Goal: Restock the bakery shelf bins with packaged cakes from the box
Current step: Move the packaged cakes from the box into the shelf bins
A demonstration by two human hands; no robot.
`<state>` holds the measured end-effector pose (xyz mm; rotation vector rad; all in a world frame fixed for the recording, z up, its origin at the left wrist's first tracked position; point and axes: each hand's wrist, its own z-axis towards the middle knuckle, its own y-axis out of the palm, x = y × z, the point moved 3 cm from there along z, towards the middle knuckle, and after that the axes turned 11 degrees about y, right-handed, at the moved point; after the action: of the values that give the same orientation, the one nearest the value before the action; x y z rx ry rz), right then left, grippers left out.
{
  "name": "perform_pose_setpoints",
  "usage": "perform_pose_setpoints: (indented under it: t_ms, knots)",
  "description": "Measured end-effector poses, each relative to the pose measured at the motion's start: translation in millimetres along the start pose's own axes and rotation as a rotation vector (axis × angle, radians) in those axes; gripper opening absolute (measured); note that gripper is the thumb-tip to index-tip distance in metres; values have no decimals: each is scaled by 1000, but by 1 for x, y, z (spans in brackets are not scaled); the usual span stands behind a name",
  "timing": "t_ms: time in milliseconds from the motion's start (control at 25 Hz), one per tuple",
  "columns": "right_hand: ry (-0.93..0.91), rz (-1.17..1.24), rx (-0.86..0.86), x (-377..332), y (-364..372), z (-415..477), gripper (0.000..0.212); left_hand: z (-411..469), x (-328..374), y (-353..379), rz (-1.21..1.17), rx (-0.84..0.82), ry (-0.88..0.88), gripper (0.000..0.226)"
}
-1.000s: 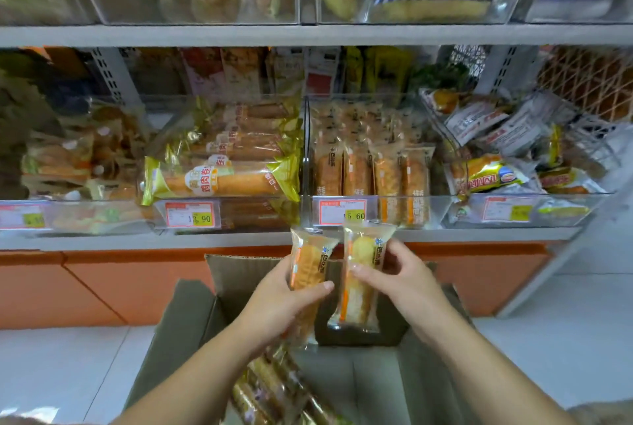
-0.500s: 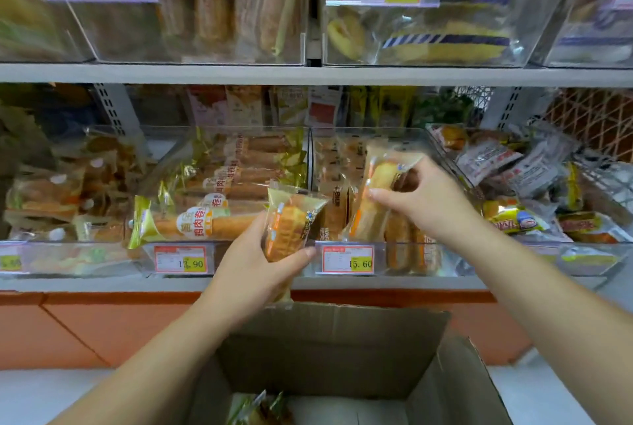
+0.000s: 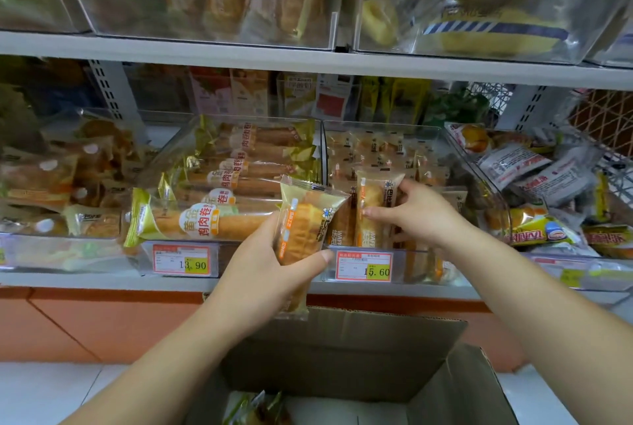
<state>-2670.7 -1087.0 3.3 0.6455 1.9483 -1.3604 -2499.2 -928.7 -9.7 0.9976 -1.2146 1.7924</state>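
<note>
Left hand [image 3: 260, 274] clamps a cake pack [image 3: 301, 233]; right hand [image 3: 416, 215] grips another [image 3: 371, 205] among packs crowding the bin [image 3: 493, 192]

I see my two bare forearms, with no sleeves showing up to the frame edge. My left hand [image 3: 263, 274] and right hand [image 3: 421, 215] wear no gloves, rings or watch; nails are short and unpainted.

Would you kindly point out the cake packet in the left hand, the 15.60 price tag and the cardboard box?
cake packet [image 3: 301, 222], head view, on the middle of its front.
15.60 price tag [image 3: 363, 266], head view, on its centre.
cardboard box [image 3: 346, 349], head view, on its far flap.
</note>
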Motion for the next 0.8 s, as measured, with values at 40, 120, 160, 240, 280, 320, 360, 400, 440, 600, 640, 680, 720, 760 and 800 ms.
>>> perform_pose_setpoints:
  t_ms: [40,120,160,240,280,320,360,400,440,600,640,680,720,760,800]
  knots:
    - [7,-49,-1,-2,-1,-1,65,0,0,0,5,-2,-4,54]
    - [37,-92,-35,-6,-4,-1,64,-1,-1,0,15,-15,-8,49]
    - [47,-67,-49,-8,-7,-1,58,-3,-1,-1,20,-25,-7,49]
    - [33,1,-38,-14,-20,-4,50,-3,1,-1,24,-35,1,52]
    - [21,13,-32,-15,-25,-4,50,-2,-1,-1,23,-31,4,52]
    - [23,7,-37,-14,-26,-5,51,-1,-1,0,21,-24,4,52]
    - [30,-4,-49,-12,-24,-6,53,0,-2,0,22,-19,3,50]
    - [40,-5,-65,-9,-18,-7,55,0,-1,1,22,-16,1,49]
    - [51,4,-77,-6,-11,-7,57,1,-1,2,20,-11,-2,49]
    - [67,-11,-46,-1,9,0,71,3,-1,6,10,1,-4,52]
    - [69,-19,-32,0,12,0,71,3,0,7,10,4,-6,51]
    - [71,-9,-21,1,15,-1,71,3,0,7,11,7,-8,51]
    - [70,11,-6,3,18,-2,70,3,1,7,9,11,-9,51]
    - [76,17,-2,6,19,-2,68,3,2,8,7,13,-9,51]
    - [83,-7,-1,6,18,-3,65,2,2,8,5,14,-9,52]
